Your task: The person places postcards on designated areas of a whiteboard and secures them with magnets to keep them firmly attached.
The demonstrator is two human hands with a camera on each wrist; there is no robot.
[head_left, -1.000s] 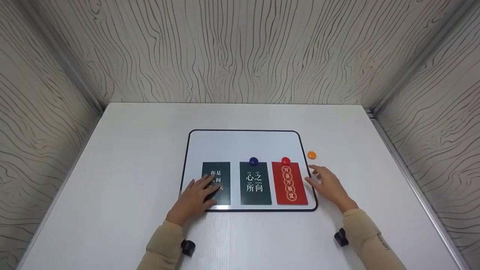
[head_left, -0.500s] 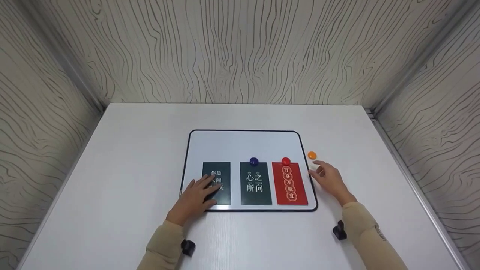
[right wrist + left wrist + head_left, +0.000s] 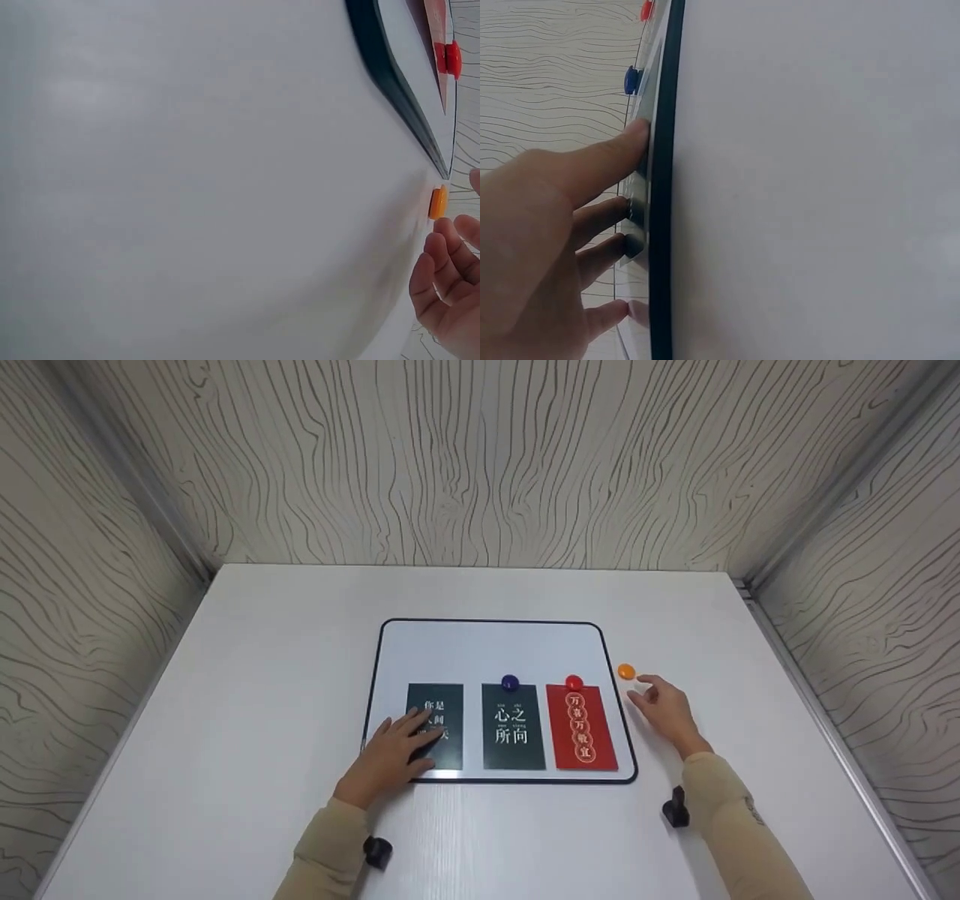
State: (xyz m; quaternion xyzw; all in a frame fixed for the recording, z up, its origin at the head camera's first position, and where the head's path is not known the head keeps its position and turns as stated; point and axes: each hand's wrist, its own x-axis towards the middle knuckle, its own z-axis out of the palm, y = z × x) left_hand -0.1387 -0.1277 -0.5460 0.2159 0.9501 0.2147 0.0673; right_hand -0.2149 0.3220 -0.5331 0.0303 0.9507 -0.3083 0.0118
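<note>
My left hand (image 3: 390, 754) rests with spread fingers on a dark green card (image 3: 448, 754) at the left of a whiteboard (image 3: 450, 649), covering part of its white characters. In the left wrist view its thumb and fingertips touch the card's surface. Just beyond the board's right edge, my right hand (image 3: 667, 712) hovers with thumb and index finger apart and nothing between them. An orange round magnet (image 3: 626, 671) lies on the table right by those fingertips. The right wrist view shows this orange magnet (image 3: 439, 202) just past the loosely bent fingers.
A second green card (image 3: 513, 750) lies mid-board with a dark blue magnet (image 3: 510, 682) at its top edge. Right of it is a red card (image 3: 562, 735) under a red magnet (image 3: 574, 682). Wood-grain panels (image 3: 450, 465) enclose the white table (image 3: 285, 660) at the back and sides.
My right hand has moved up and slightly right, from beside the red card to the orange magnet. The left hand stays on the green card.
</note>
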